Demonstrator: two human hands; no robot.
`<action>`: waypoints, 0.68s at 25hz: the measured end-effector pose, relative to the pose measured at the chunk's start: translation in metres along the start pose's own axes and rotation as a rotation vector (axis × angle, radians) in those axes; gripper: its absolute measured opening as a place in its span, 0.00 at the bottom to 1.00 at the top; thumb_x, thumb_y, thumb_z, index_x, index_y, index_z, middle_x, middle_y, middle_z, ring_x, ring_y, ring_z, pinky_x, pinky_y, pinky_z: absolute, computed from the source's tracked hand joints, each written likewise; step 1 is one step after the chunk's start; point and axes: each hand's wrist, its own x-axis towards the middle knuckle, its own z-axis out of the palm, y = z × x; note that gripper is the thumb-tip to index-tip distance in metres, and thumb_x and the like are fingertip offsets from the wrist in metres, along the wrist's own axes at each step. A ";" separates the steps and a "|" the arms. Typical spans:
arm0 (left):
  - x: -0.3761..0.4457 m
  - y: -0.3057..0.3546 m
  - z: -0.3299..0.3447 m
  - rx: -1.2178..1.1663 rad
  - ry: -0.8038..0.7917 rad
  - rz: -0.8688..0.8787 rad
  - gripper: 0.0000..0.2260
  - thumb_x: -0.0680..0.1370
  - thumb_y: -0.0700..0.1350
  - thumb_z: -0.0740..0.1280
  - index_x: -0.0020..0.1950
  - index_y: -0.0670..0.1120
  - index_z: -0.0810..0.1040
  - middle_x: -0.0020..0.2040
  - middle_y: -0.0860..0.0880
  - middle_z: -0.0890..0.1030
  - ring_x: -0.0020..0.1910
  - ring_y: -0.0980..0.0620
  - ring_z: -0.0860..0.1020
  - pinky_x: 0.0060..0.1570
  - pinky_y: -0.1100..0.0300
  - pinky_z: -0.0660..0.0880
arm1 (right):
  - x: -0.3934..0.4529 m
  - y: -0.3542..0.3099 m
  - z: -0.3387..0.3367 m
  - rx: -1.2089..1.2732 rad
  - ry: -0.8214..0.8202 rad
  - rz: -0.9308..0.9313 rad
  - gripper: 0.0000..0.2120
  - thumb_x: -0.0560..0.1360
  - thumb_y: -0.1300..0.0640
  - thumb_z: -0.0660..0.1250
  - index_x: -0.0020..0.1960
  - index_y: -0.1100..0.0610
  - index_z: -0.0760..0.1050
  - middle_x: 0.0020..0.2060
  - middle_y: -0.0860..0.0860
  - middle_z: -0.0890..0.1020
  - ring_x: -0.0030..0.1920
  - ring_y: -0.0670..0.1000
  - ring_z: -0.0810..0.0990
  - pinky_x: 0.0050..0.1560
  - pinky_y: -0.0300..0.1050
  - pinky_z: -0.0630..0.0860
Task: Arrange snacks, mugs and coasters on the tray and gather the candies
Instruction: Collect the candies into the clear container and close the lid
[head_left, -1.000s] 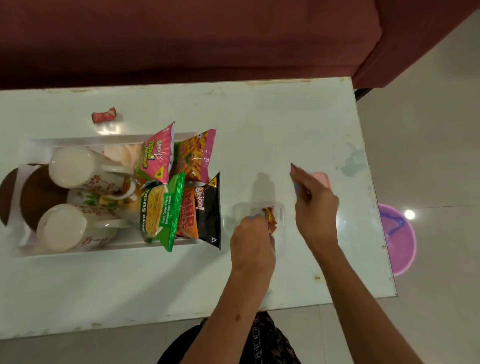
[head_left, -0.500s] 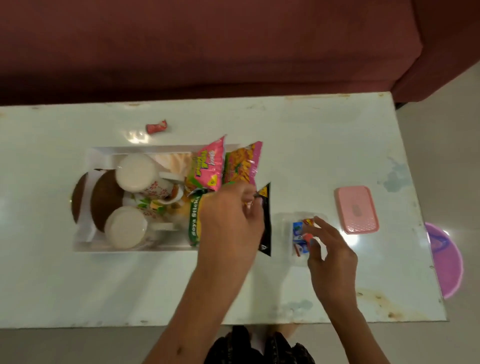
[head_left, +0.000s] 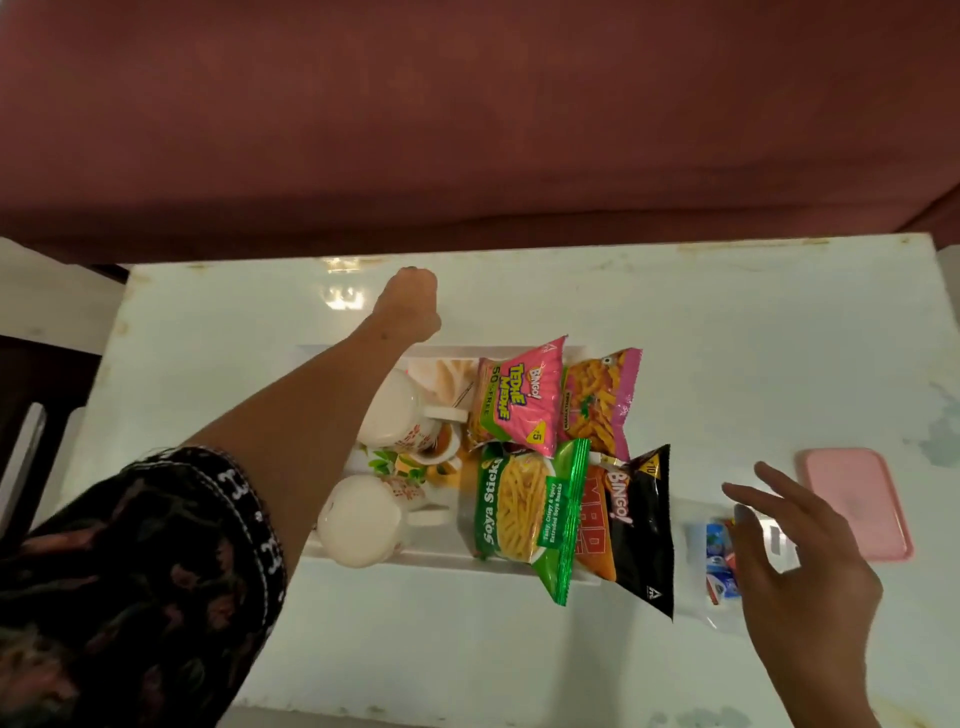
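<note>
Red candy now hidden under our L hand (head_left: 410, 304), which went from snack packs (head_left: 524, 506) to beyond tray (head_left: 447, 555), grip unclear, R hand (head_left: 795, 561) fingers spread over candy box (head_left: 719, 558), off it now.

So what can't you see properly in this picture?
- Head view: the left hand is curled beyond the tray; its own back hides whatever it grips.
- The candies in the clear box are partly behind the right hand; too small to count.
- The left arm covers the tray's left end.
</note>
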 end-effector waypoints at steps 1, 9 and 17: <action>0.007 0.000 0.008 0.061 -0.035 0.011 0.11 0.72 0.35 0.64 0.54 0.34 0.74 0.56 0.36 0.76 0.56 0.39 0.75 0.53 0.51 0.74 | 0.000 0.001 -0.002 -0.019 0.017 -0.003 0.12 0.71 0.68 0.68 0.49 0.53 0.81 0.58 0.52 0.80 0.57 0.28 0.69 0.44 0.22 0.67; 0.012 0.014 0.011 0.037 -0.029 -0.024 0.11 0.71 0.39 0.66 0.50 0.33 0.77 0.53 0.34 0.79 0.55 0.35 0.75 0.54 0.48 0.73 | -0.004 0.008 -0.011 0.063 0.030 0.127 0.12 0.72 0.69 0.68 0.49 0.54 0.81 0.56 0.52 0.80 0.54 0.48 0.78 0.38 0.18 0.67; -0.177 0.159 -0.040 -0.884 0.229 0.326 0.05 0.69 0.41 0.68 0.43 0.49 0.81 0.41 0.50 0.81 0.35 0.57 0.80 0.37 0.67 0.77 | 0.010 0.032 -0.044 0.279 0.084 0.398 0.12 0.75 0.64 0.66 0.49 0.48 0.79 0.52 0.48 0.82 0.49 0.36 0.80 0.45 0.19 0.70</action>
